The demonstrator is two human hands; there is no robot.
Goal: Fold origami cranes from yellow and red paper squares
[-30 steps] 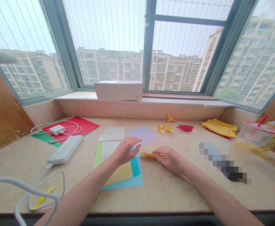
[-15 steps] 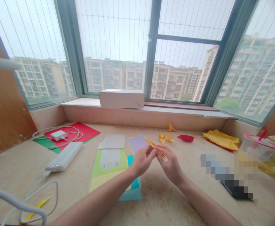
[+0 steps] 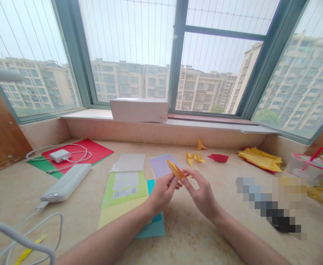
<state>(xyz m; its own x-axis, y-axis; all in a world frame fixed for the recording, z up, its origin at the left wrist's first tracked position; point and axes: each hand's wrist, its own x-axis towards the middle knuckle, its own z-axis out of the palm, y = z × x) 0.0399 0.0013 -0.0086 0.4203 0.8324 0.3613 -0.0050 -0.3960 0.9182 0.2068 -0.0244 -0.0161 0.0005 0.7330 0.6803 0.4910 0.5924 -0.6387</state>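
Observation:
A folded orange-yellow paper piece (image 3: 175, 170) is held between both hands over the middle of the table, its pointed end up and to the left. My left hand (image 3: 164, 189) pinches its lower left side. On the other side, my right hand (image 3: 200, 188) grips the lower right end between thumb and fingers. Just beyond the hands lies a purple sheet (image 3: 161, 165). Folded yellow paper shapes (image 3: 195, 158) and a red folded piece (image 3: 218, 158) rest behind my right hand.
White power bank (image 3: 67, 183), cables and charger (image 3: 60, 155) lie left, near red and green sheets (image 3: 95, 150). A green patterned packet (image 3: 125, 189) is left of the hands. At the right are yellow papers (image 3: 260, 159), a lidded cup (image 3: 310, 169) and a blurred dark object.
The folded paper has been turned so that more of its broad face shows. Both hands have shifted their fingers around it. The camera view has moved slightly.

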